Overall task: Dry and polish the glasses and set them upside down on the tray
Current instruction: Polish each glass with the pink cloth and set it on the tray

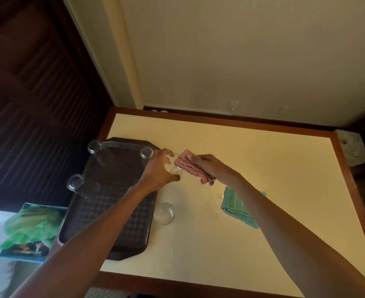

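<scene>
We're seeing the left hand (158, 168) curling round a clear glass (173, 166). The right hand (209, 166) is pinching a folded pink cloth (191, 167) and pressing it onto that glass from 3 o'clock. We can't tell if the glass is touching the table (263, 168). It's hanging just off the right rim of the dark tray (112, 211), near the far corner.

Three glasses are standing upside down on the tray:
- corner glass (146, 152) at 9 o'clock, just beside the left hand
- far-left glass (95, 146) further out at 9 o'clock
- left-rim glass (75, 182) at 8 o'clock

A loose glass (164, 212) is sitting on the table at 6 o'clock, just beside the tray's right rim. A green cloth (239, 206) is lying at 5 o'clock of the right hand, partly under the forearm.

Bare tabletop is running from 12 to 3 o'clock out to the wooden border (242, 123). The tray's left side is poking past the table's left edge.
</scene>
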